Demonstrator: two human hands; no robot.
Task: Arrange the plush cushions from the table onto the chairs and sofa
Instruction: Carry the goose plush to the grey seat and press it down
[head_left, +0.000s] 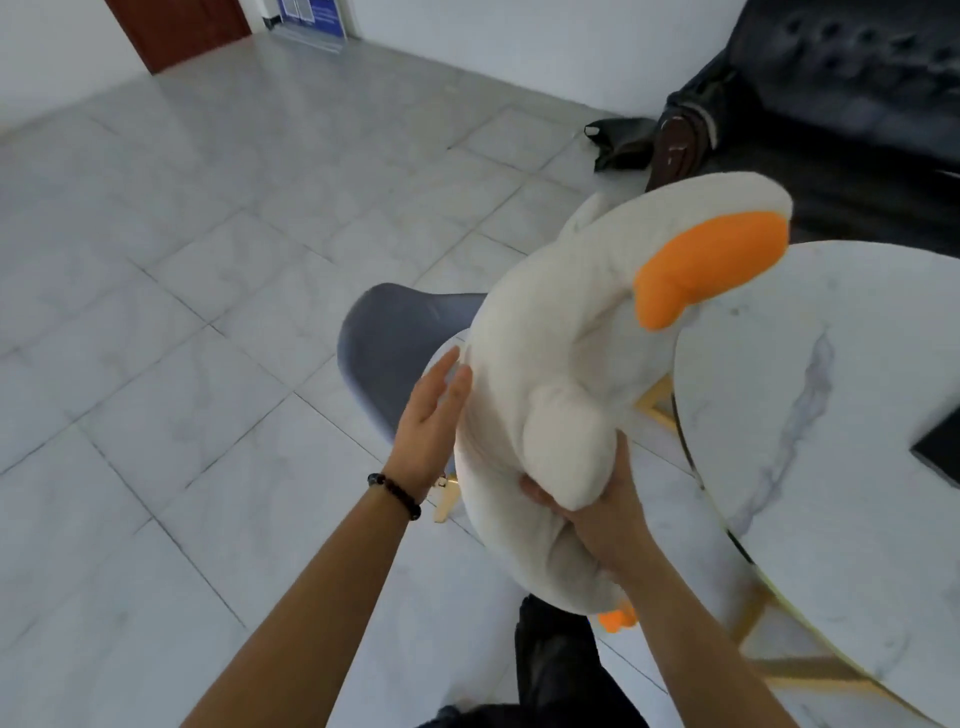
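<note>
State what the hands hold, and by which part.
The white goose cushion. The right hand has its grip round the wing flap, from below; the left hand only presses flat on its side.

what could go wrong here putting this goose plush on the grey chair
1. Only the right hand grips the goose plush, low down; the left hand just presses flat on its side, so it may tip or slip.
2. Its orange beak is near the marble table edge and may snag there.
3. The grey chair is mostly hidden behind the plush, so it might be set off-centre and slide off.
</note>
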